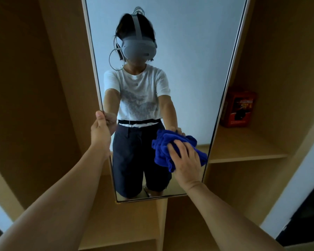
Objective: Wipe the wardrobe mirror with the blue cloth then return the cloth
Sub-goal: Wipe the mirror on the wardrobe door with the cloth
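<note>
Blue cloth (172,151), bunched into a wad, is lying against the lower right part of the mirror (179,60), near its right edge. The right hand (186,160) is pressing it to the glass, fingers spread and curled over the folds, gripping it. The left hand (101,129) is holding the mirror's left edge, thumb on the front of the frame and fingers wrapping behind. Wooden wardrobe shelves (243,151) are standing behind and to either side, and a red box (238,107) is sitting on the right-hand shelf, just beside the mirror's edge.
</note>
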Demonstrator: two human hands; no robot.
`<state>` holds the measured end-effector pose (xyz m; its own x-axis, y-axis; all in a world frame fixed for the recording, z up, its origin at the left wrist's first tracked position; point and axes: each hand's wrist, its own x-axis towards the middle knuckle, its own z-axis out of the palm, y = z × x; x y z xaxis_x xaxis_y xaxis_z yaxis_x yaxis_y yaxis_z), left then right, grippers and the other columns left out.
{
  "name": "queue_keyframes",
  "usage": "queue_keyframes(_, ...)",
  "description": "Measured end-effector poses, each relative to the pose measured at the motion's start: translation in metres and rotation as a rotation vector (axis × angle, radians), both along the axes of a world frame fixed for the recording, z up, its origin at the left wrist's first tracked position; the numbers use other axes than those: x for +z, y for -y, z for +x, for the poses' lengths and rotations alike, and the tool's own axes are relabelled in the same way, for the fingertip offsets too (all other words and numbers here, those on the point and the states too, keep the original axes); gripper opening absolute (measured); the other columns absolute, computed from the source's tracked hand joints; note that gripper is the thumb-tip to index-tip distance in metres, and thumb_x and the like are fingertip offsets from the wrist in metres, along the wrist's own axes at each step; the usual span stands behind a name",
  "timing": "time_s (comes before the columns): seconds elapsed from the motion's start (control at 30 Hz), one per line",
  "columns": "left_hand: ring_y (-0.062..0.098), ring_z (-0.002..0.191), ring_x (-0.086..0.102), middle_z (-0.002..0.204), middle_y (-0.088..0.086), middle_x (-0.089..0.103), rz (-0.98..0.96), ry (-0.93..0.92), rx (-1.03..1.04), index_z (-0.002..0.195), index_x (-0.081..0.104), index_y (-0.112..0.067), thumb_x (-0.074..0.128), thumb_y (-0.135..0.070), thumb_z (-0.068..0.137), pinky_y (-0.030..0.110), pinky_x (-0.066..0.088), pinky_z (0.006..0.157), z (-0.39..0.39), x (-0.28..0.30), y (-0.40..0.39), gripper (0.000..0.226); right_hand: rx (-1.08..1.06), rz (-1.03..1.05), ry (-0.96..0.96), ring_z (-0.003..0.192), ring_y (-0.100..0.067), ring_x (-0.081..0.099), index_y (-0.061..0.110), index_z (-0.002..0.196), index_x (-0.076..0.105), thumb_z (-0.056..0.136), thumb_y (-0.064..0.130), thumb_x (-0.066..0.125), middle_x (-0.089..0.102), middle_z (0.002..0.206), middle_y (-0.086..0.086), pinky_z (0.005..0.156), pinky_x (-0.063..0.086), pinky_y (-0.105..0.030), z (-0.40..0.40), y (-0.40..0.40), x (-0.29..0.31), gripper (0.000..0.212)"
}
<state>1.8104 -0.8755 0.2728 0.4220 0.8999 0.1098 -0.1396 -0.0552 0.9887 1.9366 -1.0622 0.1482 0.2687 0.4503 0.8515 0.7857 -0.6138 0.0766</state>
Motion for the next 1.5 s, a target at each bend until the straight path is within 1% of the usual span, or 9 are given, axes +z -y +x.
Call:
queue_keyframes(0.17, 0.005, 0.090, 0.053, 0.087, -0.013, 0.057, 0.003, -0.001, 0.035, 0.082, 0.054, -0.033, 0.025, -0.039, 0.103, 0.026, 0.035, 0.089, 0.001, -0.022, 0.001, 0.036, 0.109, -0.171, 0.097, 0.112, -0.029, 0.046, 0.020, 0.126, 0.052, 0.070, 0.017, 0.071, 0.047, 0.123, -0.006, 0.088, 0.050, -0.043, -0.005, -0.008, -0.010, 0.059)
queue_keyframes(0.3, 0.010, 0.104, 0.052, 0.104, -0.007, 0.058, -0.032, 0.011, 0.057, 0.101, 0.057, -0.027, 0.026, -0.040, 0.102, 0.027, 0.034, 0.089, 0.002, -0.035, 0.004, 0.033, 0.157, -0.230, 0.100, 0.112, -0.026, 0.048, 0.020, 0.124, 0.058, 0.075, 0.015, 0.068, 0.060, 0.121, -0.003, 0.089, 0.050, -0.042, -0.009, -0.009, -0.019, 0.050)
queue_keyframes(0.6, 0.010, 0.107, 0.049, 0.111, -0.006, 0.056, -0.063, 0.039, 0.063, 0.094, 0.057, -0.031, 0.028, -0.043, 0.101, 0.028, 0.033, 0.095, 0.007, -0.037, -0.002, 0.033, 0.243, -0.529, -0.054, 0.110, -0.022, 0.057, 0.022, 0.121, 0.062, 0.061, 0.018, 0.085, 0.063, 0.121, 0.002, 0.086, 0.053, -0.036, -0.004, 0.007, -0.070, 0.064)
queue_keyframes(0.8, -0.002, 0.079, 0.049, 0.084, -0.016, 0.054, -0.007, 0.006, 0.134, 0.075, 0.050, -0.033, 0.025, -0.042, 0.102, 0.018, 0.033, 0.071, 0.012, -0.040, 0.000, 0.038, 0.275, -0.625, -0.195, 0.099, -0.019, 0.067, 0.022, 0.109, 0.072, 0.045, 0.022, 0.092, 0.069, 0.109, 0.005, 0.078, 0.057, -0.030, -0.016, 0.005, -0.101, 0.067)
queue_keyframes(0.93, -0.002, 0.077, 0.049, 0.083, -0.013, 0.056, 0.023, -0.010, 0.157, 0.075, 0.049, -0.028, 0.025, -0.042, 0.102, 0.015, 0.032, 0.062, 0.012, -0.043, -0.001, 0.039, 0.274, -0.696, -0.267, 0.092, -0.016, 0.068, 0.024, 0.100, 0.075, 0.032, 0.024, 0.095, 0.071, 0.099, 0.008, 0.071, 0.058, -0.027, -0.024, -0.003, -0.122, 0.071)
queue_keyframes(1.1, 0.000, 0.084, 0.053, 0.086, -0.013, 0.058, 0.054, -0.010, 0.162, 0.076, 0.051, -0.029, 0.025, -0.041, 0.102, 0.015, 0.035, 0.066, 0.013, -0.044, -0.004, 0.038, 0.261, -0.758, -0.280, 0.089, -0.017, 0.068, 0.024, 0.093, 0.076, 0.030, 0.022, 0.095, 0.072, 0.093, 0.006, 0.069, 0.058, -0.029, -0.021, 0.000, -0.133, 0.066)
queue_keyframes(1.27, 0.011, 0.104, 0.054, 0.108, -0.003, 0.061, 0.043, -0.015, 0.164, 0.098, 0.057, -0.024, 0.025, -0.042, 0.102, 0.026, 0.039, 0.089, 0.016, -0.044, -0.005, 0.037, 0.225, -0.788, -0.254, 0.095, -0.019, 0.064, 0.022, 0.095, 0.072, 0.040, 0.021, 0.092, 0.069, 0.095, 0.005, 0.074, 0.056, -0.031, -0.013, 0.010, -0.138, 0.058)
queue_keyframes(1.4, 0.009, 0.098, 0.054, 0.099, -0.007, 0.058, 0.047, -0.011, 0.166, 0.078, 0.051, -0.034, 0.026, -0.041, 0.102, 0.024, 0.038, 0.082, 0.015, -0.043, -0.004, 0.036, 0.237, -0.776, -0.245, 0.095, -0.020, 0.064, 0.022, 0.096, 0.072, 0.039, 0.019, 0.092, 0.069, 0.097, 0.004, 0.075, 0.056, -0.032, -0.008, 0.018, -0.143, 0.061)
queue_keyframes(1.5, 0.009, 0.098, 0.054, 0.103, -0.005, 0.060, 0.055, -0.021, 0.171, 0.084, 0.053, -0.029, 0.025, -0.042, 0.102, 0.024, 0.038, 0.082, 0.015, -0.042, -0.003, 0.036, 0.225, -0.783, -0.236, 0.094, -0.020, 0.064, 0.021, 0.096, 0.072, 0.037, 0.018, 0.093, 0.069, 0.097, 0.003, 0.074, 0.057, -0.032, -0.003, 0.024, -0.143, 0.062)
